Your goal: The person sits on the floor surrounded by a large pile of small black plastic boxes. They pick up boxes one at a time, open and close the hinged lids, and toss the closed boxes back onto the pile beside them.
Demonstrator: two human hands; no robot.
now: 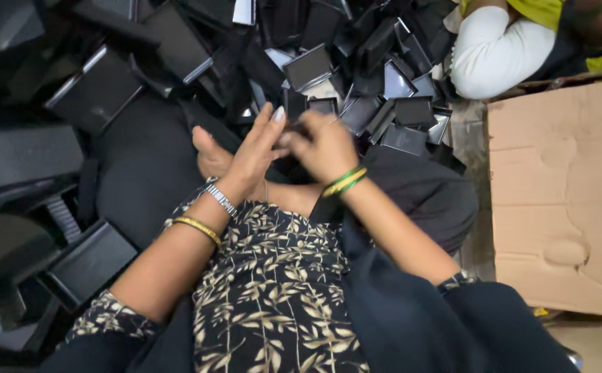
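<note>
A small black box-like piece (294,131) (mostly hidden) sits pinched between both hands above the lap. The right hand (325,148) curls closed around it; the left hand (256,152) presses against it with fingers extended. Beyond lies a heap of shallow black rectangular trays (356,83), and flattened brown cardboard (563,200) lies to the right.

Boxes (308,68): black plastic, semi-glossy, smooth. Cardboard sheet (563,193): brown, matt, dented. Bangles (346,181): shiny metal. Dress (273,290): printed cloth.
</note>
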